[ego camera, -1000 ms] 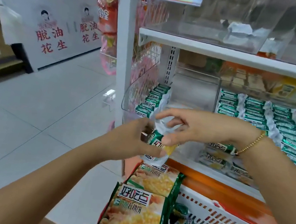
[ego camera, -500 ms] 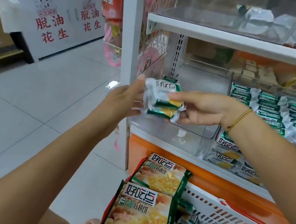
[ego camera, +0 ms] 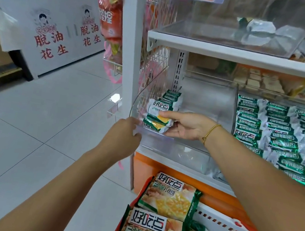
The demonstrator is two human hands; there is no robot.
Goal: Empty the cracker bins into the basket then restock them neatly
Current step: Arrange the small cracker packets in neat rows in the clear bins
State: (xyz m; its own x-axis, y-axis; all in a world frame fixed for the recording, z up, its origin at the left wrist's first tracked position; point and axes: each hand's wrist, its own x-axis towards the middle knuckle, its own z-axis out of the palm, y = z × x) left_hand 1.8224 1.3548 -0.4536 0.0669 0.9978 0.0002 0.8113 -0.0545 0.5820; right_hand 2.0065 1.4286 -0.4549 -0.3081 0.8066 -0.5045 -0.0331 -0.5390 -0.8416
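- Several cracker packets, held up moments ago, are entering the bin; I am restocking.
- Right hand is pinching them; left hand grip, I cannot tell.
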